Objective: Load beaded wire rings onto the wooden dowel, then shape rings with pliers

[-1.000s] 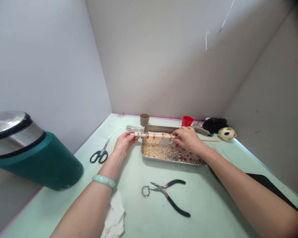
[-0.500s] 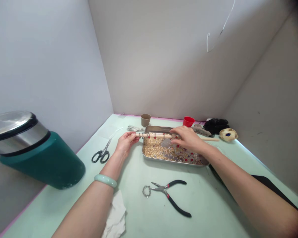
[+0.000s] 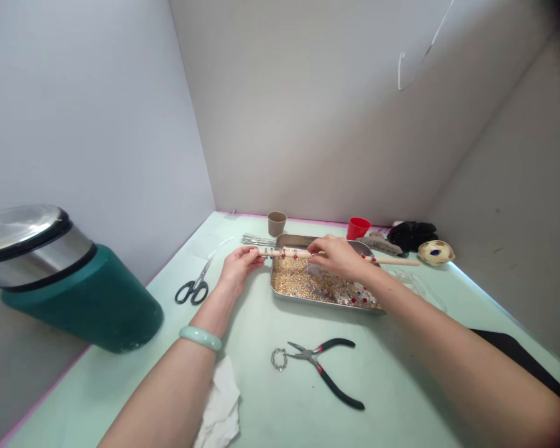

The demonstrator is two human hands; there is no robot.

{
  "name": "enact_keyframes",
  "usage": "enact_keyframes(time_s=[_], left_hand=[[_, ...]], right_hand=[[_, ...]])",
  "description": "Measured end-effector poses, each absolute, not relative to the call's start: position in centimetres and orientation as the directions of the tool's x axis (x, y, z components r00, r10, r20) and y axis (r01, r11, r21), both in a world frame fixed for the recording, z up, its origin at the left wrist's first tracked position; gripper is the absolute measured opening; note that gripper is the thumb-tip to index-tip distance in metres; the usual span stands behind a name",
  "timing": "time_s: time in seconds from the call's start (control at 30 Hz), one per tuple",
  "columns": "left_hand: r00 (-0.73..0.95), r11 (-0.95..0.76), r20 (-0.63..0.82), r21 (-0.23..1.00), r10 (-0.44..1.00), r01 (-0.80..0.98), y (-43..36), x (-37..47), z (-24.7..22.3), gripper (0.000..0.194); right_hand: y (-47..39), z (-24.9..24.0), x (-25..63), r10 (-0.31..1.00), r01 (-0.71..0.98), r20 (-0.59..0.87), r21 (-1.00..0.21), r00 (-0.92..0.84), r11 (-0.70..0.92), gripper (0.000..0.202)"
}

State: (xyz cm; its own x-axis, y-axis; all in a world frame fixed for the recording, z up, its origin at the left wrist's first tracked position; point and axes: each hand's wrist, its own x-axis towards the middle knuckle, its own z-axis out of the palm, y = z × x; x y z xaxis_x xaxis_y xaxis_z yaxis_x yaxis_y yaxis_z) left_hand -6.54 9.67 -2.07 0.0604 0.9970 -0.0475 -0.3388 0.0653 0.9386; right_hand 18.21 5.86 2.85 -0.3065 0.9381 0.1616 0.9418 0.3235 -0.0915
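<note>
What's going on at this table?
A person holds one end of a pale rod in the left hand, over a metal tray of tiny, mostly gold beads. Small beaded pieces sit along the rod. The right hand is at the rod farther along; how firm its grip is, I can't tell. Nearer the person, open pliers lie by a small ring.
</note>
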Motion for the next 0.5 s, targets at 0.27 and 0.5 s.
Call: enact_keyframes(time_s=[0.27, 0.5], left_hand=[[0.063, 0.058, -0.039, 0.937, 0.997, -0.344, 9.5, -6.5, -2.1, 0.016], [0.072, 0.059, -0.037, 0.936, 0.997, -0.348, 9.6, -6.5, -2.1, 0.016]], right_hand=[[5.1, 3.7, 20.7, 0.925, 0.943, 0.222, -0.057, -0.309, 0.329, 0.035], [4.1, 2.4, 21.1, 0.915, 0.953, 0.271, 0.038, -0.299, 0.3, 0.032]])
